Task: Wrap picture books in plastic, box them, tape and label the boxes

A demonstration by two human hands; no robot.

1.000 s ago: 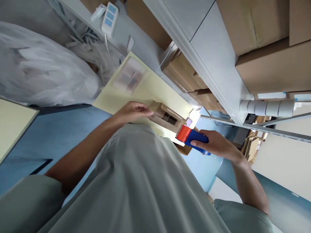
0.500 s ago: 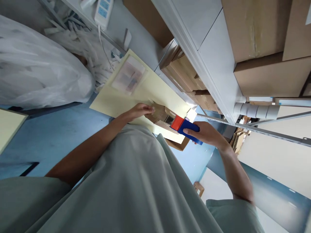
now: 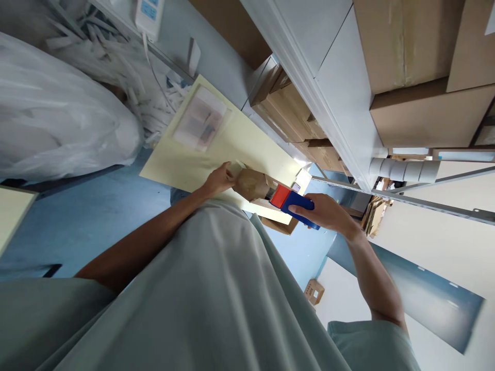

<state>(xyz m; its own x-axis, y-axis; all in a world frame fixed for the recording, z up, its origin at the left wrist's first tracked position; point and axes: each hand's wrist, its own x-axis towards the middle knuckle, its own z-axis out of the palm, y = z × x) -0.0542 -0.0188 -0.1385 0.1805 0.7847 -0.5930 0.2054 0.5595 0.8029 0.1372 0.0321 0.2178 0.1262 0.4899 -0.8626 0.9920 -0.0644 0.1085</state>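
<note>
My right hand (image 3: 319, 210) is wrapped around the blue handle of a tape dispenser (image 3: 294, 201) with a red front part. The dispenser's red end meets a small brown cardboard box (image 3: 251, 184) lying on a pale yellow board. My left hand (image 3: 220, 179) is closed at the left end of this box, its fingertips partly hidden. A light-coloured flap or strip shows just beyond those fingers; I cannot tell which.
The pale yellow board (image 3: 174, 154) carries a clear sleeve with a printed sheet (image 3: 201, 118). Cardboard boxes (image 3: 290, 108) stand behind it, with more on the shelf (image 3: 340, 93). White rolls (image 3: 406, 170) hang off its end. A plastic bag (image 3: 65, 113) bulges at left, near a power strip (image 3: 149, 18).
My left hand has shifted slightly left, from a pinch at the box's tip to its end. A light flap or strip now shows there. My right hand with the dispenser has barely moved.
</note>
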